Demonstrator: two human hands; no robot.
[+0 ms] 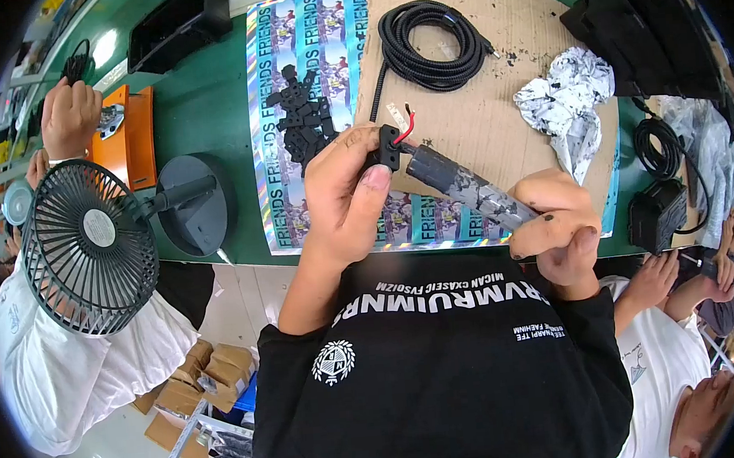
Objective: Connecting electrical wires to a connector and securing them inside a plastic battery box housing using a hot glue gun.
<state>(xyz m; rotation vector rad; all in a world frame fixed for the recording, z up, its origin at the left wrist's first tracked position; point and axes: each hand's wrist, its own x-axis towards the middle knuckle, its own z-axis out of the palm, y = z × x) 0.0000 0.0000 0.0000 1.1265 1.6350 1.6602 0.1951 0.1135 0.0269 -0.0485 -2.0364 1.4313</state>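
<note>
Between the thumb and fingers of my left hand (346,198) is a small black block (389,148) with holes in it. A short red wire (409,126) sticks out beside the block. My right hand (558,224) is closed round the lower end of a thick, screwdriver-like tool (462,187) with a worn dark-grey handle. The tool slants up to the left, and its thin tip meets the block. A ribbed black cable (379,92) runs down to my left hand from a coil (435,47) on the cardboard. Left of my hands lies a pile of black plastic pieces (304,118).
A crumpled, stained white cloth (566,96) lies on the cardboard (478,119). A grey fan (95,239) stands at left near an orange piece (127,139). Black bins (178,25) and a dark bag (638,31) sit farther back. Other people's hands (70,118) work at both sides.
</note>
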